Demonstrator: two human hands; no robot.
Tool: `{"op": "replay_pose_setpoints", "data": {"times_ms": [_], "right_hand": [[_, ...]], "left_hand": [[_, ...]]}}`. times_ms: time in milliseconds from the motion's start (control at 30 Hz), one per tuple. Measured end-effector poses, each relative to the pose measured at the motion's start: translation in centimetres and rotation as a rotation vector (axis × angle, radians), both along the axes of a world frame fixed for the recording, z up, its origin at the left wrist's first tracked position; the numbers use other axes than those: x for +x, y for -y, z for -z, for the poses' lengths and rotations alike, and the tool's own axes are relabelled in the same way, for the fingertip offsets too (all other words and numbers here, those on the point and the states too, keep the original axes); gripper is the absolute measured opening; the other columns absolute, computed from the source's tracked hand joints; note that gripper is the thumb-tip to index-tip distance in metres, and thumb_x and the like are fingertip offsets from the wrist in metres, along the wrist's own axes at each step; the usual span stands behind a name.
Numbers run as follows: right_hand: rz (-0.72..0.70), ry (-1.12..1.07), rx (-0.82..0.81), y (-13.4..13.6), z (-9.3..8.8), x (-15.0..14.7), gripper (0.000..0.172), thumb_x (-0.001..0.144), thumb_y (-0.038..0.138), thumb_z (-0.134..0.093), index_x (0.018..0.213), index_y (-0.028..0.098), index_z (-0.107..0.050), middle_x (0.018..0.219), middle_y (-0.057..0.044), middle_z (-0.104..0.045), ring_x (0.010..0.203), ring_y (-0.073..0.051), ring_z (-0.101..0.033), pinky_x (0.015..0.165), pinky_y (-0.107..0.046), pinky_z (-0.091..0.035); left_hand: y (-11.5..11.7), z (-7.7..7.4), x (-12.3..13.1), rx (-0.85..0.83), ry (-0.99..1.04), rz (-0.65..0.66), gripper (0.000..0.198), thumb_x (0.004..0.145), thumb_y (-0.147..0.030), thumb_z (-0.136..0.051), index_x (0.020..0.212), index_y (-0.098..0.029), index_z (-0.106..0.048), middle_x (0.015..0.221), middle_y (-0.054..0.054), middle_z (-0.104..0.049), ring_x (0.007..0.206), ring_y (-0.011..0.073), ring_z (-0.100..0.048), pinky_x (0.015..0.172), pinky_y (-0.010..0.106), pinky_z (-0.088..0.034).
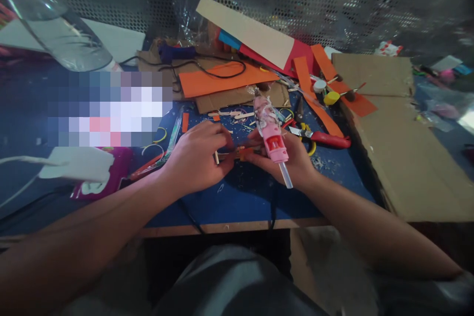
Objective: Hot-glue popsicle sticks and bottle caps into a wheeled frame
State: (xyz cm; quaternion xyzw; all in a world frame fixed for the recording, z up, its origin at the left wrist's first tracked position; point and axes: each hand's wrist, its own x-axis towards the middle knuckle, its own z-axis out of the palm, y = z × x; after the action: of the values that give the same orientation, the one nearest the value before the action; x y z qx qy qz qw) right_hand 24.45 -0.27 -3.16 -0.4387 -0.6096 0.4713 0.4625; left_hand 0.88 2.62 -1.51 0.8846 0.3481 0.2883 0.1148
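Low over the blue table (222,210), my left hand (202,155) is closed, pinching a small wooden stick piece (217,157). An orange bit (242,153) lies between the fingertips of both hands and seems joined to the stick. My right hand (292,158) is closed round a pink hot glue gun (272,128); its nozzle points away from me and a clear glue stick (286,175) sticks out of its back. The right thumb and fingertips also touch the orange bit. The gun hides part of the right fingers.
Right of my hands lie a red-handled knife (329,139) and orange strips (311,94). Cardboard (418,158) covers the right side. Behind are orange card (222,79) and a blue-handled tool (176,53) with a black cable. A bottle (55,29) and white charger (79,165) stand left.
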Motion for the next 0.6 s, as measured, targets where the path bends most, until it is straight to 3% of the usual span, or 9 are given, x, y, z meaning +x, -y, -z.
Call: {"op": "replay_pose_setpoints", "data": {"times_ms": [167,233,400,600], "right_hand": [[0.001,-0.068,-0.013,-0.3,-0.2,-0.5,0.052,0.074,0.049,-0.101,0.108,0.024,-0.071,0.096,-0.005,-0.082,0.092,-0.026,-0.082,0.089,-0.045,-0.069],[0.009,-0.066,-0.026,-0.5,-0.2,-0.4,0.053,0.072,0.049,-0.102,0.108,0.024,-0.07,0.094,-0.004,-0.082,0.089,-0.025,-0.082,0.086,-0.043,-0.069],[-0.001,-0.015,-0.013,-1.1,-0.3,0.2,0.049,0.077,0.048,-0.098,0.107,0.024,-0.068,0.091,-0.003,-0.082,0.087,-0.023,-0.079,0.091,-0.044,-0.067],[-0.113,0.057,0.091,-1.3,-0.5,0.7,0.029,0.087,0.04,-0.092,0.101,0.022,-0.073,0.098,-0.006,-0.082,0.095,-0.023,-0.079,0.09,-0.04,-0.066]], "left_hand": [[0.1,0.1,0.2,-0.012,0.066,0.049,0.008,0.094,-0.027,-0.07,0.092,-0.02,-0.073,0.102,0.007,-0.08,0.095,0.0241,-0.078,0.082,0.036,-0.06],[0.2,-0.2,0.3,-0.087,0.096,0.023,0.011,0.092,-0.027,-0.072,0.101,-0.021,-0.071,0.1,0.005,-0.079,0.092,0.0228,-0.078,0.08,0.035,-0.06],[0.4,-0.5,0.4,-0.409,0.121,-0.097,0.073,0.077,-0.026,-0.085,0.141,-0.025,-0.049,0.107,0.002,-0.079,0.091,0.0242,-0.079,0.076,0.035,-0.058],[-0.1,0.0,0.3,-0.596,0.156,-0.038,0.071,0.079,-0.025,-0.083,0.142,-0.029,-0.049,0.097,-0.002,-0.085,0.084,0.0255,-0.083,0.072,0.034,-0.058]]}}
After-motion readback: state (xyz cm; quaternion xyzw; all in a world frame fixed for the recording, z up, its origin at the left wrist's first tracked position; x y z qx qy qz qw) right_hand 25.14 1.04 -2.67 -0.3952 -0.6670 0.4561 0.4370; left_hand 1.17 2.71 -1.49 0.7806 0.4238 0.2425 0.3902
